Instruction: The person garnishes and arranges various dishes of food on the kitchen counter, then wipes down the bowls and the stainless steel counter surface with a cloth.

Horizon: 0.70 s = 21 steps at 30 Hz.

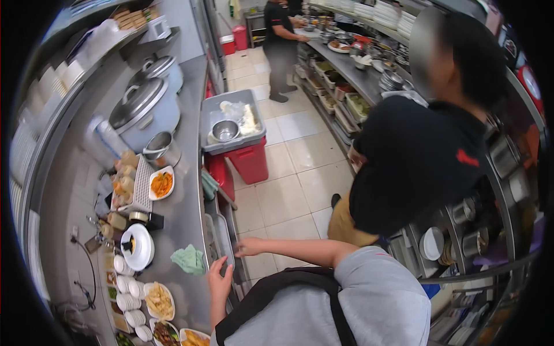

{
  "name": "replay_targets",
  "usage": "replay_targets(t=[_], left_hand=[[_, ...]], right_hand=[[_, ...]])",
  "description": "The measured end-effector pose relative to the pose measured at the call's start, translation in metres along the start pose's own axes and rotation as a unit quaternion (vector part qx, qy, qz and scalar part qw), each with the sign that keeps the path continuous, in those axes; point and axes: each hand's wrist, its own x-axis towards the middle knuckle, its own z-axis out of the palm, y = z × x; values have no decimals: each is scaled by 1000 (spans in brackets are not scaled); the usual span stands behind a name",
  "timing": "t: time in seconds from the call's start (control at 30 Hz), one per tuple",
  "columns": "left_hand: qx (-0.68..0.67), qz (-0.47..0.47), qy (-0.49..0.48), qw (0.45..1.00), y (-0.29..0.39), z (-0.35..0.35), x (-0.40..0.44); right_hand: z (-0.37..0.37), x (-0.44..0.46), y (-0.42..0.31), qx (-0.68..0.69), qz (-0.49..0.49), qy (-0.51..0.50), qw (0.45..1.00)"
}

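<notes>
My left hand (pixel 220 281) is raised beside the edge of the steel counter (pixel 187 225), its fingers apart and nothing in them. Just to its upper left, a crumpled green cloth (pixel 188 259) lies on the counter. My right hand (pixel 248 247) hangs off the counter's edge, above the shelf trays (pixel 218 233); its fingers are partly curled and too small to make out clearly. Left of the cloth sit a white plate (pixel 138 247) with a little food and stacks of small white dishes (pixel 128 302). A plate of fried food (pixel 159 301) stands nearby.
A person in black (pixel 415 161) stands close on my right, another (pixel 280 46) farther down the aisle. Ahead, a grey tub (pixel 209 124) with a metal bowl rests on a red bin (pixel 251 164). Large lidded pots (pixel 144 112) line the counter's far end.
</notes>
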Motion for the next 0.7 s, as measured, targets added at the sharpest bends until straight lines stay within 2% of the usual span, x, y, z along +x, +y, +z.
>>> replay_targets(t=[0.03,0.17,0.23,0.33,0.4,0.47,0.53,0.6,0.7], left_hand=[[16,8,-28,999,-4,2,8],[55,56,-67,995,-23,16,50],[59,74,-67,993,-23,22,75],[48,72,-68,994,-35,33,122],[23,72,-104,992,-54,39,163],[80,154,-45,984,-73,49,200],[164,147,-44,975,-87,54,238],[201,89,-50,974,-76,53,262],[248,76,-14,966,-95,61,300]], right_hand=[[1,-22,20,8,55,-49,997],[12,-120,85,-62,286,-71,954],[20,-168,109,-81,375,-49,922],[51,-237,141,-53,485,44,872],[79,-277,160,-22,562,78,823],[102,-311,154,25,642,118,757],[132,-337,161,31,659,80,747],[157,-351,151,25,670,97,736],[178,-353,139,33,672,117,730]])
